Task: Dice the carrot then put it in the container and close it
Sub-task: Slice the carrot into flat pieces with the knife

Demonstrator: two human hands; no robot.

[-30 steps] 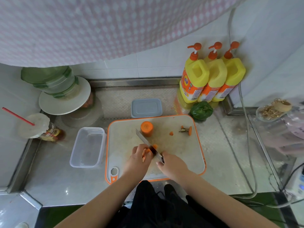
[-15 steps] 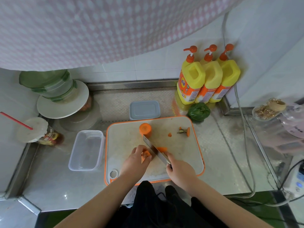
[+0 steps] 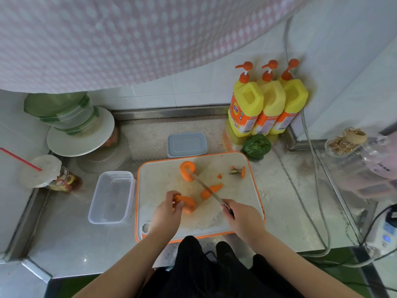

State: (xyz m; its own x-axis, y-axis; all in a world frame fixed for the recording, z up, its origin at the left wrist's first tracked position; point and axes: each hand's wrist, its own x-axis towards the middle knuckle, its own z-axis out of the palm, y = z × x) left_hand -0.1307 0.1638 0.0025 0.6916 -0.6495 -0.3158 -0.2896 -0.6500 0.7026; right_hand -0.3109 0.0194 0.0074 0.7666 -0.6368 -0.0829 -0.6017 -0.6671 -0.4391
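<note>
Looking down from head height onto a steel counter, where a white cutting board (image 3: pixel 163 179) with an orange rim lies in the middle. The left hand (image 3: pixel 166 214) curls its fingers round a carrot piece (image 3: pixel 187 204) near the front of the board, pinching it. The right hand (image 3: pixel 242 218) grips the handle of a knife (image 3: pixel 206 187), whose blade runs diagonally away toward a carrot stump (image 3: pixel 188 171) standing upright at the back of the board. A cut carrot wedge (image 3: pixel 211 190) lies just beside the blade, on its right. The carrot top (image 3: pixel 238 171) lies near the board's far right corner. An empty clear container (image 3: pixel 111 196) sits just left of the board; its grey lid (image 3: pixel 187 145) lies behind the board.
</note>
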